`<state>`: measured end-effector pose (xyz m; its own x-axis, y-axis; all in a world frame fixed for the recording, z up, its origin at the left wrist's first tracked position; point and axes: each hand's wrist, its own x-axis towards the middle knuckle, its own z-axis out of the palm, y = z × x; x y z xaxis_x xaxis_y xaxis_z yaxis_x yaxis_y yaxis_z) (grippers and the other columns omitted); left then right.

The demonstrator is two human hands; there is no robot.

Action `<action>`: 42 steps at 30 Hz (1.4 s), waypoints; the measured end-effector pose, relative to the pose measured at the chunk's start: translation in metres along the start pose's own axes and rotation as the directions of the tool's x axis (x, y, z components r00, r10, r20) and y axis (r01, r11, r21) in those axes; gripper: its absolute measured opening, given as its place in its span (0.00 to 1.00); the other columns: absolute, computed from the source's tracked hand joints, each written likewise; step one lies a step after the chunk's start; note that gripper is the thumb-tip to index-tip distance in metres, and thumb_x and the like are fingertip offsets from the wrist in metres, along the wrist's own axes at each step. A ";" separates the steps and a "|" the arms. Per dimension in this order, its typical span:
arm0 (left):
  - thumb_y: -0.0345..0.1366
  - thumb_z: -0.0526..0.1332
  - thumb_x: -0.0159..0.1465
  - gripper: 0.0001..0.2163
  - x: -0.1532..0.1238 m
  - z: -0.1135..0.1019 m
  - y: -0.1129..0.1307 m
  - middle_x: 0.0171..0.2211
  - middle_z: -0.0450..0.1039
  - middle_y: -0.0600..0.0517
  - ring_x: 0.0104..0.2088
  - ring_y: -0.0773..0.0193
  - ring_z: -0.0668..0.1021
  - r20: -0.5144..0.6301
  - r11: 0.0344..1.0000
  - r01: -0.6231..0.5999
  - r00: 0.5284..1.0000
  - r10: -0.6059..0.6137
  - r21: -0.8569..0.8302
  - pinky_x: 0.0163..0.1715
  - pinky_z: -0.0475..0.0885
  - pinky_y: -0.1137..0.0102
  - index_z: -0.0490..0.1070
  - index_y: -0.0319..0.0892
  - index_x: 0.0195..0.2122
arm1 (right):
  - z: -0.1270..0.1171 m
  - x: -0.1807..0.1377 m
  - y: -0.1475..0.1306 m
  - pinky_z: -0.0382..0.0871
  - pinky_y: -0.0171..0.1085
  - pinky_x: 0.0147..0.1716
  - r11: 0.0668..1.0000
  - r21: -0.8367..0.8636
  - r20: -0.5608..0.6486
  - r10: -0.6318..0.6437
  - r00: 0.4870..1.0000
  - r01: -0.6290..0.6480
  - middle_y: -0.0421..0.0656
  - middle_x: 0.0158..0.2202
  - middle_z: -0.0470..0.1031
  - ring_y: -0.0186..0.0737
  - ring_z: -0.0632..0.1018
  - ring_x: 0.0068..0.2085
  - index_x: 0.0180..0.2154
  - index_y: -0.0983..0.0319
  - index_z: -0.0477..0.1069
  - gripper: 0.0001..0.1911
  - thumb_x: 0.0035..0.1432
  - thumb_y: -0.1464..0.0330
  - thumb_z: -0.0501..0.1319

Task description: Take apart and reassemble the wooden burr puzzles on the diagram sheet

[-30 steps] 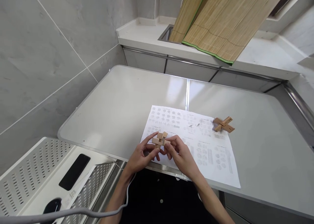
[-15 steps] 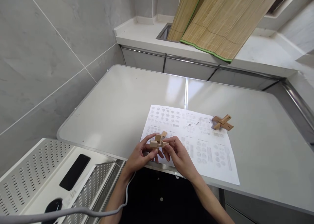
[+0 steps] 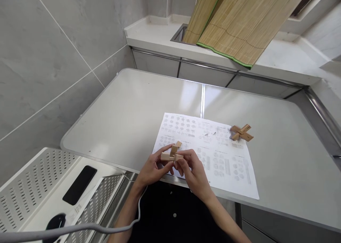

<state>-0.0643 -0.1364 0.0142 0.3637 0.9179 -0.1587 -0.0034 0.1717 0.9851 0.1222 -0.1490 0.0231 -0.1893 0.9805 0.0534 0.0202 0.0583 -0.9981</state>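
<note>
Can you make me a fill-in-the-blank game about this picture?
1. The left hand and right hand hold pale squared blocks made of ____.
2. In this picture, the brown wooden cross-shaped piece lies to the hands' ____.
3. The slatted tan bamboo blind is edged in the colour ____.

Missing words: wood; right; green.

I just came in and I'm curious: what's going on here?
A person's left hand and right hand together hold a small cluster of wooden blocks, over the near side of a printed sheet on the table. A wooden cross lies at the sheet's far right corner, with neither hand on it.
</note>
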 end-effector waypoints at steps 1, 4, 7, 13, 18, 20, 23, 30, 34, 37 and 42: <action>0.44 0.67 0.69 0.31 0.000 0.000 0.000 0.34 0.82 0.50 0.30 0.61 0.84 0.003 1.000 -0.005 1.000 0.006 -0.012 0.35 0.77 0.68 0.62 0.42 0.71 | 0.001 0.002 -0.003 0.68 0.35 0.28 0.997 0.044 0.005 0.064 0.998 -0.064 0.36 0.28 0.73 0.35 0.72 0.26 0.47 0.56 0.68 0.11 0.75 0.56 0.57; 0.43 0.66 0.70 0.33 -0.001 0.000 0.000 0.34 0.82 0.51 0.30 0.63 0.83 0.012 1.000 -0.021 1.000 0.021 -0.024 0.35 0.76 0.69 0.58 0.44 0.73 | 0.004 0.007 -0.008 0.64 0.34 0.25 0.973 0.116 0.018 0.197 0.980 -0.198 0.35 0.25 0.71 0.32 0.68 0.23 0.42 0.58 0.69 0.16 0.72 0.52 0.59; 0.42 0.66 0.70 0.33 -0.002 0.001 0.002 0.34 0.81 0.51 0.30 0.63 0.83 0.007 0.999 -0.030 1.000 0.030 -0.010 0.36 0.76 0.69 0.57 0.45 0.73 | 0.004 0.009 -0.006 0.64 0.35 0.26 0.964 0.138 -0.020 0.233 0.972 -0.228 0.35 0.25 0.72 0.33 0.69 0.22 0.41 0.58 0.69 0.19 0.71 0.49 0.59; 0.42 0.66 0.70 0.31 -0.002 0.002 0.004 0.36 0.82 0.49 0.31 0.63 0.82 0.041 0.999 -0.029 0.999 0.031 -0.036 0.36 0.78 0.67 0.58 0.43 0.70 | 0.006 0.010 -0.001 0.67 0.36 0.28 0.962 0.136 -0.098 0.251 0.963 -0.237 0.38 0.28 0.75 0.34 0.71 0.25 0.38 0.58 0.68 0.21 0.69 0.47 0.60; 0.41 0.67 0.69 0.31 -0.002 0.001 -0.003 0.38 0.81 0.50 0.32 0.62 0.83 0.024 0.999 -0.042 0.999 0.042 0.000 0.37 0.77 0.67 0.58 0.46 0.70 | 0.011 0.009 -0.002 0.68 0.36 0.29 0.972 0.033 -0.161 0.234 0.959 -0.231 0.36 0.24 0.72 0.37 0.73 0.26 0.37 0.58 0.68 0.20 0.69 0.48 0.60; 0.41 0.68 0.68 0.31 -0.002 0.001 -0.006 0.38 0.81 0.50 0.33 0.61 0.83 0.022 0.999 -0.033 0.999 0.033 -0.018 0.39 0.78 0.65 0.58 0.46 0.69 | 0.012 0.008 -0.002 0.69 0.37 0.30 0.974 -0.058 -0.209 0.202 0.957 -0.218 0.38 0.26 0.75 0.38 0.74 0.27 0.37 0.58 0.69 0.20 0.69 0.48 0.60; 0.40 0.72 0.65 0.32 -0.002 0.001 -0.007 0.38 0.81 0.50 0.34 0.61 0.83 0.016 0.999 -0.036 0.999 0.036 -0.015 0.40 0.77 0.65 0.60 0.46 0.67 | 0.011 0.008 0.000 0.68 0.37 0.30 0.965 -0.122 -0.236 0.199 0.951 -0.232 0.38 0.27 0.75 0.39 0.74 0.27 0.36 0.57 0.68 0.20 0.70 0.47 0.58; 0.48 0.63 0.72 0.21 -0.001 0.000 -0.005 0.34 0.80 0.51 0.30 0.64 0.80 0.005 0.999 -0.035 0.999 0.035 -0.009 0.33 0.74 0.70 0.64 0.44 0.61 | 0.007 0.011 0.005 0.64 0.35 0.26 0.956 -0.041 -0.186 0.280 0.942 -0.292 0.36 0.23 0.71 0.36 0.70 0.24 0.33 0.58 0.67 0.24 0.68 0.45 0.59; 0.50 0.57 0.75 0.20 -0.001 0.001 -0.003 0.31 0.80 0.50 0.28 0.64 0.80 -0.010 1.000 -0.017 1.000 0.016 -0.014 0.30 0.73 0.71 0.65 0.42 0.60 | 0.004 0.011 0.004 0.63 0.35 0.25 0.957 0.011 -0.125 0.289 0.949 -0.290 0.34 0.21 0.68 0.35 0.68 0.23 0.39 0.58 0.70 0.23 0.68 0.45 0.58; 0.50 0.58 0.74 0.21 -0.001 0.000 -0.002 0.33 0.81 0.49 0.28 0.64 0.81 -0.021 1.000 -0.016 1.000 0.015 -0.021 0.31 0.74 0.70 0.65 0.41 0.61 | 0.000 0.011 0.002 0.64 0.35 0.27 0.961 0.028 -0.050 0.277 0.960 -0.276 0.33 0.22 0.67 0.36 0.69 0.24 0.43 0.58 0.70 0.21 0.69 0.47 0.59; 0.41 0.78 0.57 0.36 -0.002 -0.004 -0.004 0.40 0.81 0.49 0.37 0.59 0.83 0.027 0.999 -0.025 0.999 0.024 0.040 0.40 0.77 0.66 0.66 0.45 0.64 | -0.003 0.012 0.002 0.66 0.36 0.28 0.955 0.056 -0.016 0.294 0.956 -0.293 0.34 0.22 0.69 0.36 0.71 0.24 0.43 0.58 0.70 0.21 0.68 0.47 0.60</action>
<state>-0.0684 -0.1377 0.0105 0.3888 0.9116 -0.1331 0.0244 0.1342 0.9906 0.1228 -0.1367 0.0218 -0.1591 0.9572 -0.2418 0.0197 -0.2418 -0.9701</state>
